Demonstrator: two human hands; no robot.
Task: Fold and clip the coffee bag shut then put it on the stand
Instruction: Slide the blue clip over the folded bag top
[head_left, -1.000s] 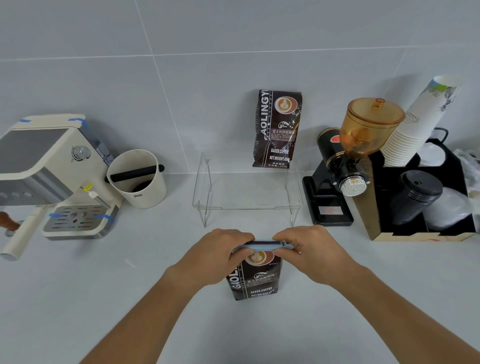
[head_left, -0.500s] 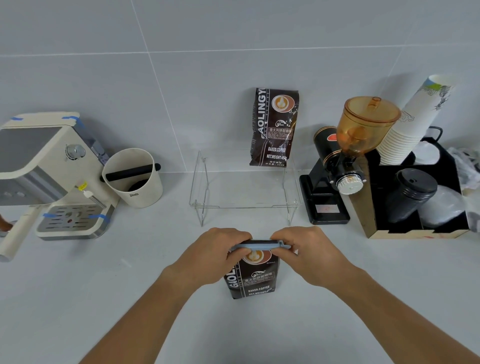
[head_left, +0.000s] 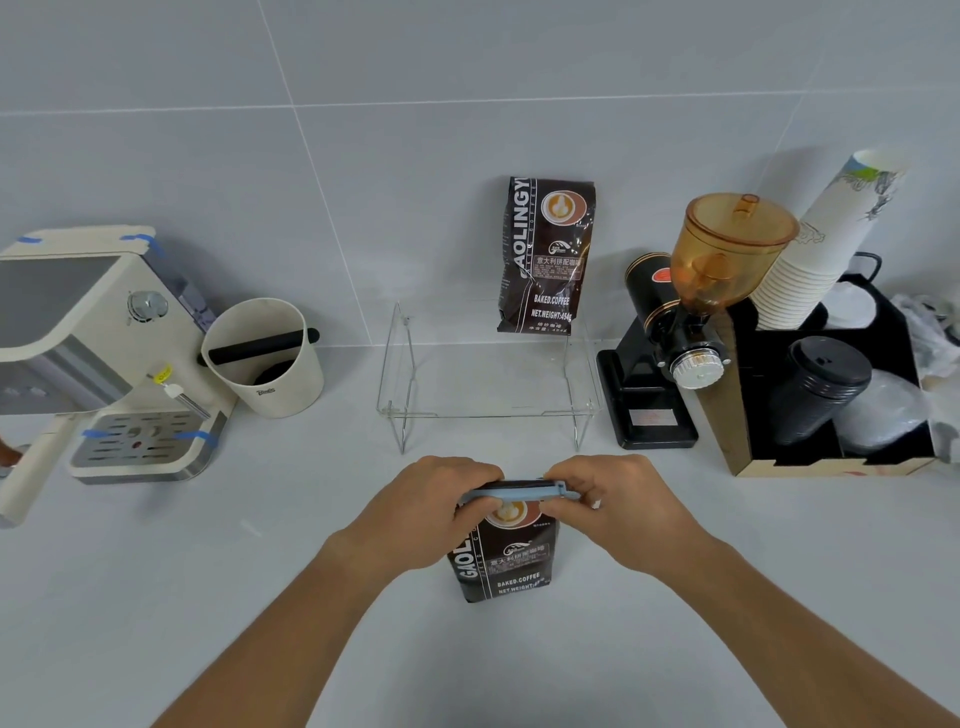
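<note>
A dark brown coffee bag (head_left: 511, 564) stands upright on the counter near me, its top folded down. A light blue clip (head_left: 519, 491) lies across that folded top. My left hand (head_left: 423, 512) grips the clip's left end and the bag's upper left corner. My right hand (head_left: 618, 506) pinches the clip's right end. Behind the bag stands a clear acrylic stand (head_left: 488, 415), and a second, taller coffee bag (head_left: 545, 254) sits at the stand's back right, leaning on the wall.
A cream espresso machine (head_left: 98, 353) and a cream knock box (head_left: 265, 358) stand at the left. A black grinder with an amber hopper (head_left: 696, 312) and a black organiser with paper cups and lids (head_left: 831, 374) are at the right.
Both hands and the clipped bag stay in the same grip. The view has shifted slightly downward.
</note>
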